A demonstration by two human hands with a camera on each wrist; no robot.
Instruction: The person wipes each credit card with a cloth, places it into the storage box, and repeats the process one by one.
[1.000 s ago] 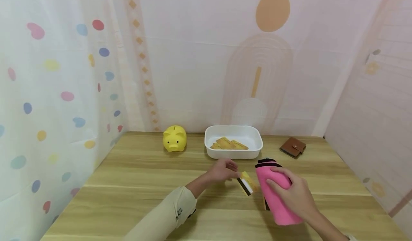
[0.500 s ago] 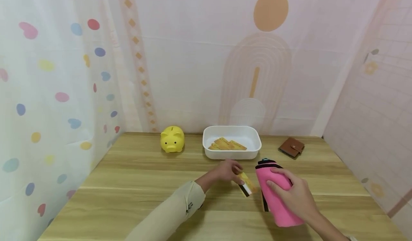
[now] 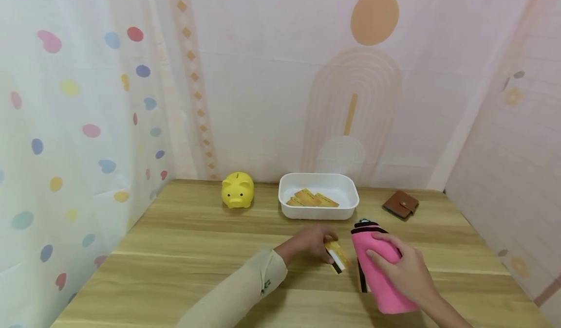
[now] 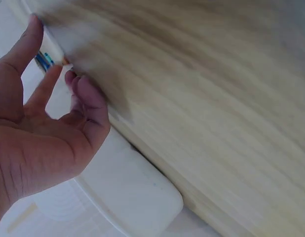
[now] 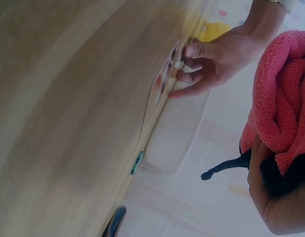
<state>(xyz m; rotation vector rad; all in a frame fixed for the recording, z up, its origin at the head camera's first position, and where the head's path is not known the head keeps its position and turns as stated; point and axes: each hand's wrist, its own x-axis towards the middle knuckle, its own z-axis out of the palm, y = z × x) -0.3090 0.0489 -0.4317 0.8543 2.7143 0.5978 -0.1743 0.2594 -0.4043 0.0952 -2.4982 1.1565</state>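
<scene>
In the head view my left hand (image 3: 312,243) has its thumb and a finger at opposite edges of a yellow card (image 3: 339,257) with a black and a white stripe, low over the table. The left wrist view shows that hand (image 4: 54,118) with thumb and forefinger spread, the other fingers curled. My right hand (image 3: 409,274) grips a rolled pink cloth (image 3: 381,274) with black trim, tilted, just right of the card. Its fluffy inner side (image 5: 285,94) shows in the right wrist view. A black-striped flat item (image 3: 363,282) is partly hidden behind the cloth.
A white tray (image 3: 319,213) with several orange-yellow cards (image 3: 308,197) stands at the back of the wooden table (image 3: 184,250). Left of it is a yellow piggy bank (image 3: 237,191); to its right lies a brown wallet (image 3: 401,205). A small blue-green item (image 3: 364,220) shows beyond the cloth.
My left hand has moved right and slightly nearer, its thumb and finger coming round the striped card's edges. The right hand keeps its grip on the pink cloth, nearly still.
</scene>
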